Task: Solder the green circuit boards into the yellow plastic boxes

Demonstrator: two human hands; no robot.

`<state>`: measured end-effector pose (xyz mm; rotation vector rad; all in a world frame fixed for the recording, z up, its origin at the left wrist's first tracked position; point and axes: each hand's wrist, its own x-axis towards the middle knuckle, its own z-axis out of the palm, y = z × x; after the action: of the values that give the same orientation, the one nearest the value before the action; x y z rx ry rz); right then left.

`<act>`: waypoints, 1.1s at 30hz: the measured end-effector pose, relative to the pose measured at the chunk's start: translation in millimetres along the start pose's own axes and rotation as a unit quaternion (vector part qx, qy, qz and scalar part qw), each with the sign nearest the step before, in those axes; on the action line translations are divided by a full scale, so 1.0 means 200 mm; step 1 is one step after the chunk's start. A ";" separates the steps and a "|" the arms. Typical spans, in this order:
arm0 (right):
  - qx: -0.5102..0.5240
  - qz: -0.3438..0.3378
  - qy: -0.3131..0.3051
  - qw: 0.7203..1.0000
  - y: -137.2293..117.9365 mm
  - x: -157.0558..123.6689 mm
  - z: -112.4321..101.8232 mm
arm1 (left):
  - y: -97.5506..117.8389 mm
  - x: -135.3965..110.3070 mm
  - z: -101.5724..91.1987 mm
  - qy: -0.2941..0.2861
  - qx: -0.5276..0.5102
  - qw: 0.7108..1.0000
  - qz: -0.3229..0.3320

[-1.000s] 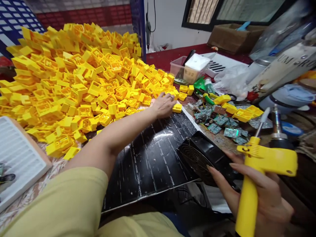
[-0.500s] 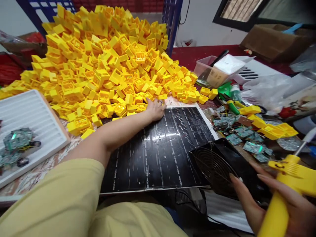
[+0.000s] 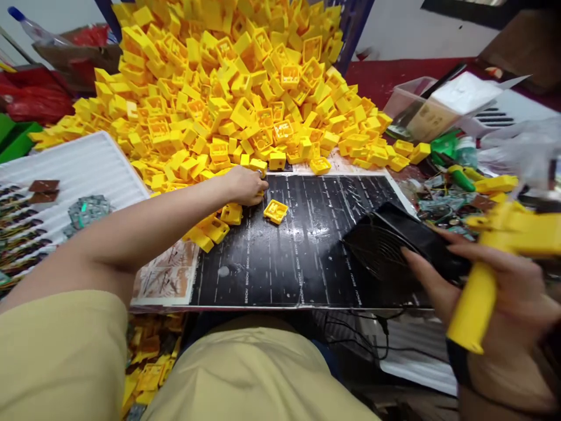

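My left hand (image 3: 244, 185) reaches to the near edge of a big heap of yellow plastic housings (image 3: 228, 88), fingers curled down onto the pieces at the rim of the black mat (image 3: 302, 245). What it grips, if anything, is hidden under the fingers. One yellow housing (image 3: 276, 210) lies loose on the mat just right of that hand. My right hand (image 3: 504, 286) is closed around the grip of a yellow soldering gun (image 3: 491, 269), held beside a black fan (image 3: 394, 240) at the mat's right edge.
A white ribbed tray (image 3: 83, 175) with circuit boards lies at the left. Green circuit boards and tools (image 3: 451, 187) clutter the right side. A clear plastic tub (image 3: 412, 111) stands at the back right. Yellow pieces (image 3: 149, 362) lie under the table's front edge.
My left hand has drawn back leftward along the heap's edge, and a few yellow housings now lie on the mat. The view has swung left and down; the right hand still holds the gun.
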<state>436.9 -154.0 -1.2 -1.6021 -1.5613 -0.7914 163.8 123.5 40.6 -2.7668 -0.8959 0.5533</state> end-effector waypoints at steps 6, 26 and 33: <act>0.164 -0.049 0.000 0.985 -0.10 0.31 0.48 | 0.01 -0.19 0.04 0.014 0.002 0.998 0.067; 0.322 -0.042 -0.120 0.938 -0.37 0.51 0.96 | 0.34 -0.55 0.29 0.155 -0.098 0.963 0.195; 0.303 -0.080 -0.104 0.944 -0.49 0.38 0.54 | 0.37 -0.67 0.30 0.260 -0.077 0.940 0.206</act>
<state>337.0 -24.3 14.1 -1.1367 -1.8719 -0.1776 79.2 -12.0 4.5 -3.0162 -0.2516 -0.2188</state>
